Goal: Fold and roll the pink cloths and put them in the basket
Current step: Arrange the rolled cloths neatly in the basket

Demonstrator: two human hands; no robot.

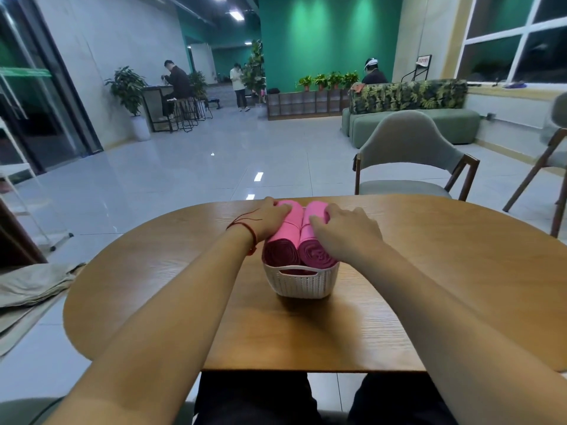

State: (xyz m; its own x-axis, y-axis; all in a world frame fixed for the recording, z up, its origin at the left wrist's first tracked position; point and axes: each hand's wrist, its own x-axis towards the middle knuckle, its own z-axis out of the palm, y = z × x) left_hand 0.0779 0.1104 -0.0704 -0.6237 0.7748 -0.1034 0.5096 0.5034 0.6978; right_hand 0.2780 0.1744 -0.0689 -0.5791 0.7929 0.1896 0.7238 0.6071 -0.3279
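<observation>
Pink rolls (285,230) fill the basket (302,285) near the far edge of the tabletop (429,271). My left hand (267,219) curls over one; my right hand (346,233) seemingly grips the other.

Open tabletop (429,271) either side of basket (302,283), pink rolls (314,256) filling its mouth, chair (408,142) beyond far edge

Two pink cloths, each rolled into a tight cylinder, lie side by side in a white woven basket (302,283). Their spiral ends face the person. The left roll (288,231) sits under the curled fingers of the left hand (267,219), and the right roll (316,253) under those of the right hand (346,231). The two rolls touch along their length between the hands.
</observation>
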